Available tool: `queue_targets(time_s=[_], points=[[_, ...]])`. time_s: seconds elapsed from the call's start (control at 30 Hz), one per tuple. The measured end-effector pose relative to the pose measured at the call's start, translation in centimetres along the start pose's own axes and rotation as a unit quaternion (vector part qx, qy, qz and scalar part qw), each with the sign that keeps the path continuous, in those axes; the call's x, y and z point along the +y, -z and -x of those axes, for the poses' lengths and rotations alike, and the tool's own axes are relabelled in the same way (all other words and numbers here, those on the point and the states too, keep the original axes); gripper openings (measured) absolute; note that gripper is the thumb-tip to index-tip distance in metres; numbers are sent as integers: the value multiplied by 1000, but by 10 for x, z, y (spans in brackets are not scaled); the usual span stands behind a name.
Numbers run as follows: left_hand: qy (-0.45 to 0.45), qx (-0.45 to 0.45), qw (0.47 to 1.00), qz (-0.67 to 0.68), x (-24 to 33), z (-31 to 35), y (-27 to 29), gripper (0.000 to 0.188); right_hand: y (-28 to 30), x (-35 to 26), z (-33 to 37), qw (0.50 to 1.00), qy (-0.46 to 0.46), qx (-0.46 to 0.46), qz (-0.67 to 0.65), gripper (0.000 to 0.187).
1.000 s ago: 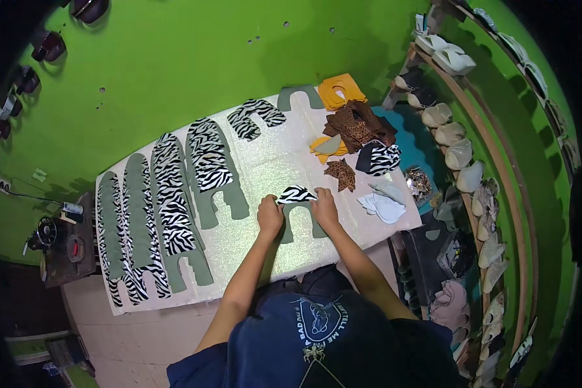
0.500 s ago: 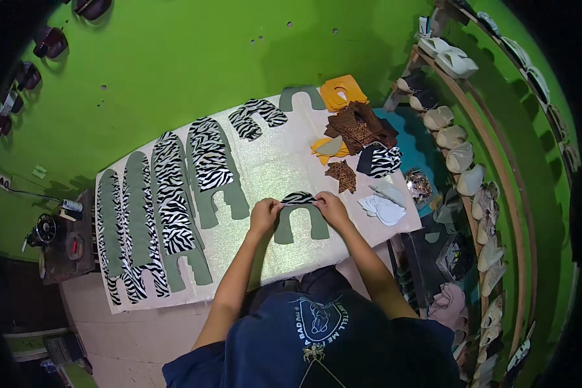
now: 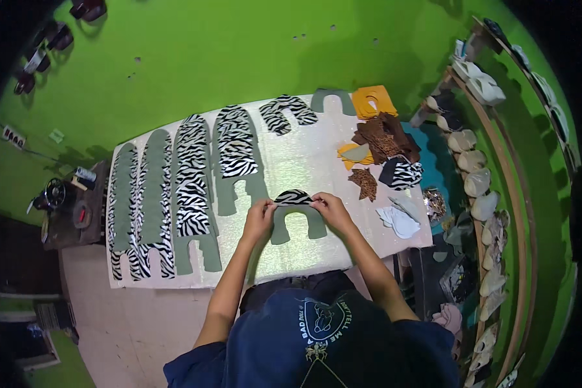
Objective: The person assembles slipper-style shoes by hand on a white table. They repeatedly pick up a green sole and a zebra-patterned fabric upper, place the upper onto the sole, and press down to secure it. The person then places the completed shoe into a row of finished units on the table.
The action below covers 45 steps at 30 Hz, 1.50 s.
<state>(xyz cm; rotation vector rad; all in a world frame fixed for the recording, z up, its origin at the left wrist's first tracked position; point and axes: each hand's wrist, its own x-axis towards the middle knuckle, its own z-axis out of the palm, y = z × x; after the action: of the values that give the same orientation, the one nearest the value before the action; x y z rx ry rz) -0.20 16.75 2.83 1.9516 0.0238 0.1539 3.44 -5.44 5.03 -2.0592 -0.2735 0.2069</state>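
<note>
Near the front of the table, both my hands pinch a grey-green U-shaped piece (image 3: 280,225), its open end facing me. A curved zebra-print piece (image 3: 293,197) lies along its far edge. My left hand (image 3: 259,218) grips the left end where the two pieces meet, and my right hand (image 3: 331,209) grips the right end. Thumbs and fingertips are closed on the edges. Left of my hands, overlapping rows of zebra-print and grey-green U-shaped pieces (image 3: 193,174) cover the table. Beyond them lies a separate zebra-print U-shaped piece (image 3: 284,111).
On the table's right are yellow pieces (image 3: 373,102), brown leopard-print pieces (image 3: 383,139) and white templates (image 3: 401,221). A rack of shoe forms (image 3: 477,182) curves along the right. A sewing machine (image 3: 55,194) stands at the left. The green wall (image 3: 239,52) borders the table's far side.
More of the zebra-print piece shows above the grey-green one, and it stands taller between my hands. My grip stays at both ends. The whole view has shifted and turned slightly.
</note>
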Motion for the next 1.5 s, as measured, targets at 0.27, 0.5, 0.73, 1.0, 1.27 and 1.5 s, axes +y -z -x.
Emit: queue_targets(time_s=[0.27,0.5,0.73,1.0,1.27,1.5], points=[[52,47,996,-52,-37,21,64,20,-53,-38,-21,989,-26,-124,-76,20],[75,60,995,-39,-51,18,106,20,-99,-42,-43,961,-58,-189,-193,21],[79,40,994,-63,-80,-10,123,24,-113,-42,-78,964,-61,-201,-163,22],[47,-4,994,-99,-84,-56,130,25,-115,-32,-112,977,-23,-183,-107,21],[69,-20,993,-94,-86,-73,124,27,-113,-18,-131,987,9,-153,-45,21],[63,-23,991,-116,-98,-85,124,28,-114,-18,-138,990,22,-136,-13,21]])
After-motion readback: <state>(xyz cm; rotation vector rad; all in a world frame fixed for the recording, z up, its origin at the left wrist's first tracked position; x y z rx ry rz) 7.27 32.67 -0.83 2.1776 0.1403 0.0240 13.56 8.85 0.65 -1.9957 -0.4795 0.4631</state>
